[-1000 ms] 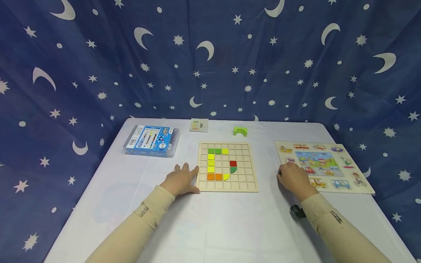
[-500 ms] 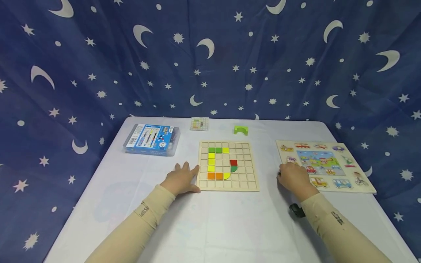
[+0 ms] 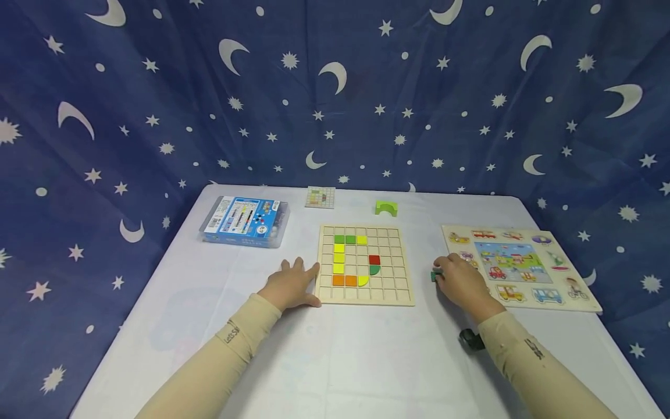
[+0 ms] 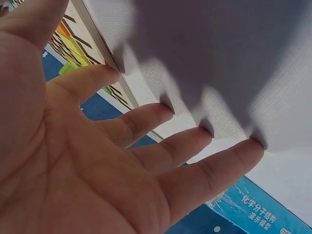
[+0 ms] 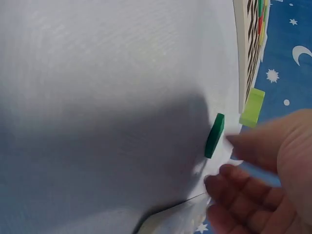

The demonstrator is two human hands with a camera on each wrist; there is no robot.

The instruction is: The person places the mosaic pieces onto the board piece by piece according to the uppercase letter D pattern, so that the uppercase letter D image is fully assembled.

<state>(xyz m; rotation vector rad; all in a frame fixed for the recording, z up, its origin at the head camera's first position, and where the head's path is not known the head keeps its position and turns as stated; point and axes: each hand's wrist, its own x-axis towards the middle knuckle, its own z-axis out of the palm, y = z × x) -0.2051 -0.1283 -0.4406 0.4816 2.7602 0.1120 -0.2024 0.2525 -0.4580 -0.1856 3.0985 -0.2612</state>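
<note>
My left hand (image 3: 289,286) has its fingers spread beside the wooden grid board (image 3: 389,295). Its fingertips rest on the table, with the index finger and thumb at the board's left edge. Green, yellow, orange and red flat pieces lie in some of the squares, including a yellow quarter-round (image 3: 363,281). To the board's right, my right hand (image 3: 462,285) is over the table by a small green piece (image 5: 215,135). In the right wrist view the thumb is apart from the bent fingers, and a gap separates the hand from that piece.
A vehicle picture puzzle (image 3: 570,267) lies right of and partly beneath the right hand. Behind are a blue-labelled plastic box (image 3: 243,222), a small pattern card (image 3: 320,197) and a light green arch block (image 3: 386,208). A starry curtain (image 3: 335,128) hangs behind the table.
My right hand has shifted slightly left and its fingers have loosened, bringing the green piece into sight at the fingertips. The left hand keeps its place at the board.
</note>
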